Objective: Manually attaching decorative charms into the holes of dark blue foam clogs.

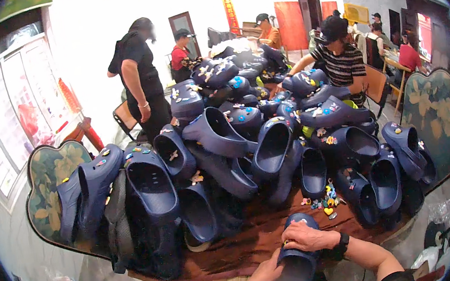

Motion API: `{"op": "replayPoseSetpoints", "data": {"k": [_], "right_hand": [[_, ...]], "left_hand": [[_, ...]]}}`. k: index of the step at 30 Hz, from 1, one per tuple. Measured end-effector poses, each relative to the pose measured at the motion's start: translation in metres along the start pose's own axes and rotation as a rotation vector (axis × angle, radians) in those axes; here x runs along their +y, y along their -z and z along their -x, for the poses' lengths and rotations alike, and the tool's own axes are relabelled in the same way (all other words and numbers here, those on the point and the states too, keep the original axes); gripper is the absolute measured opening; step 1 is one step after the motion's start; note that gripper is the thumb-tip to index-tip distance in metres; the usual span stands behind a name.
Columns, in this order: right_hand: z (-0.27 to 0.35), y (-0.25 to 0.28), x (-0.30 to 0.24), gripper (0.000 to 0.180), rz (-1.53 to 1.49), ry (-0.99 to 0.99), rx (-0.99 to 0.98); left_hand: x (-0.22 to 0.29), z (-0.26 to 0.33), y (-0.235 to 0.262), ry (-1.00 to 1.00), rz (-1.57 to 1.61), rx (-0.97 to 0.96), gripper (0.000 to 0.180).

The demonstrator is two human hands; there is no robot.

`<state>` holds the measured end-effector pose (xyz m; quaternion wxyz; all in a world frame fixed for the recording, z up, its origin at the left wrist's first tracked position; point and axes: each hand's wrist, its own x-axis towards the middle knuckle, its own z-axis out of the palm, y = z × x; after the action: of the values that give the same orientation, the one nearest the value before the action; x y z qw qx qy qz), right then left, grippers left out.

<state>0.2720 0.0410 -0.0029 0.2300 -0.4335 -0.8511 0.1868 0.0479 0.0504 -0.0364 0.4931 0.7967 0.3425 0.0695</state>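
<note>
Brown cloth covers our table (pixel 237 250), which is buried under a heap of navy clogs (pixel 219 135), with little charms (pixel 325 202) scattered at about 2 o'clock from our hands. Our left hand (pixel 265 276) is half hidden under the navy clog (pixel 297 265) it's gripping from below at 6 o'clock. Our right hand (pixel 309 236) presses on its toe, fingers curled; can't tell if they pinch anything.

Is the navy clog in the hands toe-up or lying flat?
Toe-up: the navy clog stands on end, its rounded toe toward the pile, the right hand on its top, the left hand at its side.
</note>
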Motion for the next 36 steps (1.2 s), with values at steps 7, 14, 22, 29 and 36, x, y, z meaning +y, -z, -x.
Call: {"op": "replayPoseSetpoints", "data": {"k": [7,14,22,29,36], "right_hand": [[0.004,0.018,-0.002,0.026,-0.376,0.152,-0.055],[0.001,0.006,0.002,0.016,0.087,0.236,0.033],[-0.011,0.021,0.009,0.023,-0.156,0.202,-0.009],[-0.011,0.012,0.008,0.022,-0.023,0.060,-0.146],[-0.008,0.003,0.001,0.015,-0.044,0.053,-0.018]], "left_hand": [[-0.014,0.003,-0.018,0.029,-0.069,-0.039,0.067],[-0.003,0.006,-0.013,0.036,-0.057,0.027,0.066],[0.010,0.007,-0.006,0.051,-0.131,0.092,0.061],[0.016,0.002,-0.010,0.078,-0.126,0.106,0.066],[0.021,0.009,-0.012,0.080,-0.175,0.090,0.073]]}}
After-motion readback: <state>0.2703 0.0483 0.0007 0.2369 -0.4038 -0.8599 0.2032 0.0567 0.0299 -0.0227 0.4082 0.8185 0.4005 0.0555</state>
